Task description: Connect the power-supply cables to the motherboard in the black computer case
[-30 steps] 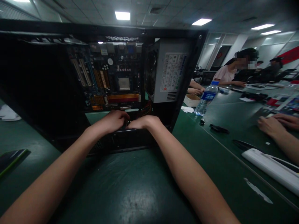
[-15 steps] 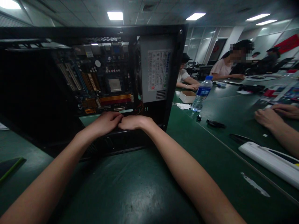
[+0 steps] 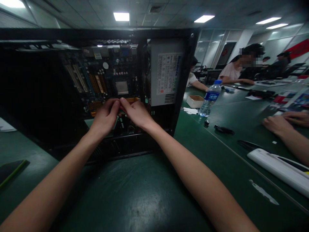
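An open black computer case (image 3: 184, 80) stands on the green table. Inside it are a motherboard (image 3: 111, 79) with slots and a square metallic chip (image 3: 122, 87), and a grey power supply (image 3: 154, 74) with a label. My left hand (image 3: 105, 117) and my right hand (image 3: 136, 112) meet at the memory slots (image 3: 134, 99) on the board's lower part. Both have their fingers bent and pressed together, thumbs nearly touching. Whatever lies between the fingertips is hidden or too small to name.
On the green table (image 3: 145, 193) to the right are a water bottle (image 3: 210, 100), a small open box (image 3: 195, 101), a black object (image 3: 224, 129) and a long white device (image 3: 277, 167). Another person's hands (image 3: 277, 125) rest at the right; more people sit behind.
Both my hands have moved up from the case's lower edge to the memory slots. The case and table sit slightly further right in view.
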Tool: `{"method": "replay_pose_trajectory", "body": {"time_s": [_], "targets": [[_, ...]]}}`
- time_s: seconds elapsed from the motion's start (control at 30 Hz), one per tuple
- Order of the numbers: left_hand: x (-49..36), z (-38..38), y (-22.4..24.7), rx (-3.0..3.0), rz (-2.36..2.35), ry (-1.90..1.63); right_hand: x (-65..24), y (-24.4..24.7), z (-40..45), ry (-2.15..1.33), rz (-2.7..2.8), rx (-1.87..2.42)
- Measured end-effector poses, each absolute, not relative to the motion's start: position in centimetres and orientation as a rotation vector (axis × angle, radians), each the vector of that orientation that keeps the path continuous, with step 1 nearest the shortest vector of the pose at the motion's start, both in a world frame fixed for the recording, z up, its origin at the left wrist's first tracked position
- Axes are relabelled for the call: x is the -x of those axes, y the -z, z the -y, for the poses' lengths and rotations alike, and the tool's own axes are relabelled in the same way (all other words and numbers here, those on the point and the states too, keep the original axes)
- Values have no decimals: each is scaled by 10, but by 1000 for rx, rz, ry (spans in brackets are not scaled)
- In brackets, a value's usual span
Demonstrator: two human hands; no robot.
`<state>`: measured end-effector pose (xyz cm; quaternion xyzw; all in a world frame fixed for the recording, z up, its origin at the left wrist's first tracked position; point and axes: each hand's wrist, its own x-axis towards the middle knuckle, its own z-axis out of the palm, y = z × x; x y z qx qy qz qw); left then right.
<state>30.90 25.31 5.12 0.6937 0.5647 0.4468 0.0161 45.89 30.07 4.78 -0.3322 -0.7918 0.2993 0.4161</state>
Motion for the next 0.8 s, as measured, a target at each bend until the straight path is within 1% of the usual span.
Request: {"method": "replay_pose_trajectory", "body": {"time_s": [0.13, 0.23, 0.37, 0.5, 0.57, 0.7, 0.8], "targets": [[-306, -257, -47, -2023, -1700, -1456, -460, -45, -298, -718, 1880, 724], [-305, -255, -48, -1996, -1700, -1388, -461, -45, -291, -647, 1941, 591], [-305, -248, -51, -2067, -1735, -1308, -467, -45, -284, -448, 2018, 517], [-309, -245, -49, -2218, -1608, -1155, -474, -41, -279, -236, 1938, 529], [-310, -245, -47, -2272, -1582, -1128, -477, -39, -275, -175, 2002, 488], [-302, -249, -43, -2299, -1545, -1183, -478, -40, -265, -111, 2267, 422], [-296, -251, -39, -2316, -1573, -1082, -477, -41, -261, -144, 2337, 408]]}}
